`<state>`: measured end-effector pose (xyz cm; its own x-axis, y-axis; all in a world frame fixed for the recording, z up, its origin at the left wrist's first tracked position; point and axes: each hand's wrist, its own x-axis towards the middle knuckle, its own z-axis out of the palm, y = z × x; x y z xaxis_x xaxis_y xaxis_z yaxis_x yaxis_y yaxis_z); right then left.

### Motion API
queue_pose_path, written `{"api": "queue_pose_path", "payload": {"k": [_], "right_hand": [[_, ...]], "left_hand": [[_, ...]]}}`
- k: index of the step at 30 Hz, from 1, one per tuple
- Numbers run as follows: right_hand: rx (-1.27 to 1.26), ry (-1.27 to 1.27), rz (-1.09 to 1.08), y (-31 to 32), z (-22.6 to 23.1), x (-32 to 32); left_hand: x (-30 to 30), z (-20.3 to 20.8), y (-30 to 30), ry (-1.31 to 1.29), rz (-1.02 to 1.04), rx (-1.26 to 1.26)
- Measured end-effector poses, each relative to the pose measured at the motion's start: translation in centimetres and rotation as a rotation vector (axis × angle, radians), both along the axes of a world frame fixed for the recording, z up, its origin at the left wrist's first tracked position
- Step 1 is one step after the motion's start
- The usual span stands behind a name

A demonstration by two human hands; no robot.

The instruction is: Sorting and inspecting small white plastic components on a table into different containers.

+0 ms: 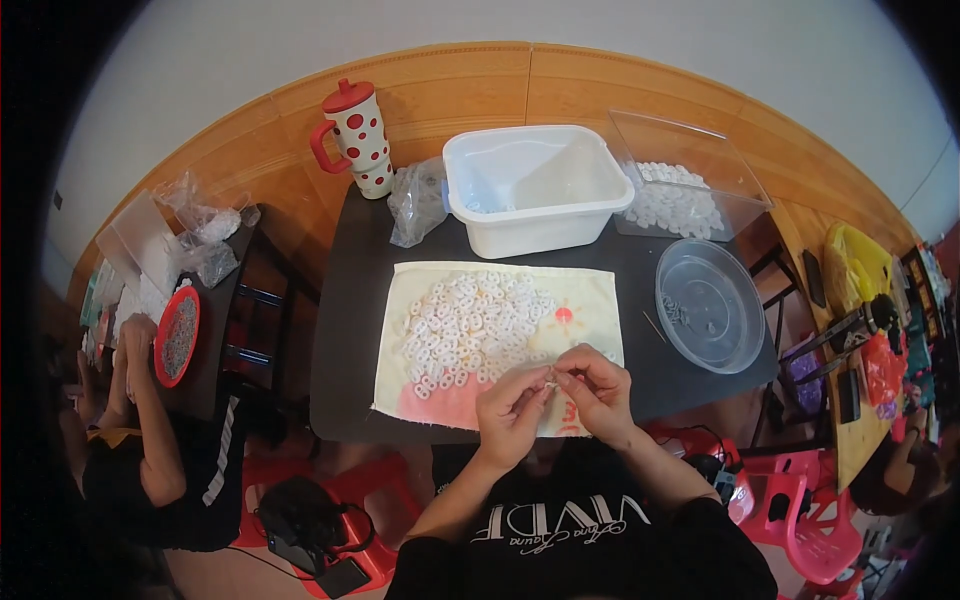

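Over the near edge of a pale yellow and pink cloth (590,285), my left hand (512,412) and my right hand (597,392) meet, fingertips pinched together. Between them is a small whitish piece (550,384), mostly covered by the fingers. The left fingers close on it; what the right fingertips grip is too small to make out. Just beyond my hands, many small white plastic pieces with holes (465,325) lie spread in a loose heap on the cloth. To the right stands a round clear tub (725,325) with small grey parts at its left side.
A white basin (540,225) stands at the back of the dark table (345,330), beside a clear bag (415,200) and a red-dotted tumbler (360,140). Back right, a clear box (740,190) holds white pieces. At left, another person's arms (150,420) reach toward a red tray (163,350).
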<state>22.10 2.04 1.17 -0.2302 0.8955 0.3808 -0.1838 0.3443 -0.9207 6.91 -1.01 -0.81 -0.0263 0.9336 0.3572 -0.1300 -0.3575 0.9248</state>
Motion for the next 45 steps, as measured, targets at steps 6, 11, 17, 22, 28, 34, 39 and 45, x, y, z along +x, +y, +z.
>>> {"api": "queue_pose_path", "payload": {"k": [6, 11, 17, 22, 28, 34, 39, 45], "right_hand": [[0.108, -0.092, -0.037, 0.2, -0.8, 0.5], [0.195, -0.218, -0.029, 0.5, 0.4, 0.6], [0.292, -0.336, -0.022, 0.9, 1.5, 0.5], [0.288, -0.375, -0.024, 0.8, 1.7, 0.5], [0.339, -0.333, -0.059, 0.5, 1.1, 0.3], [0.273, -0.342, -0.053, 0.3, 1.6, 0.7], [0.261, -0.349, -0.001, 0.9, 1.6, 1.4], [0.344, -0.400, 0.026, 1.5, 3.1, 1.4]], "left_hand": [[0.0, -0.4, 0.2, -0.029, 0.031, 0.016], [-0.1, -0.2, 0.1, 0.015, 0.004, -0.003], [0.0, -0.4, 0.1, -0.007, -0.008, -0.019], [-0.2, -0.4, -0.1, -0.022, -0.009, -0.041], [-0.1, -0.6, -0.3, -0.011, 0.033, -0.007], [-0.1, -0.7, -0.1, -0.015, 0.013, -0.044], [0.0, -0.5, 0.1, 0.018, 0.025, -0.012], [-0.1, -1.3, 0.1, 0.027, -0.008, -0.024]]}}
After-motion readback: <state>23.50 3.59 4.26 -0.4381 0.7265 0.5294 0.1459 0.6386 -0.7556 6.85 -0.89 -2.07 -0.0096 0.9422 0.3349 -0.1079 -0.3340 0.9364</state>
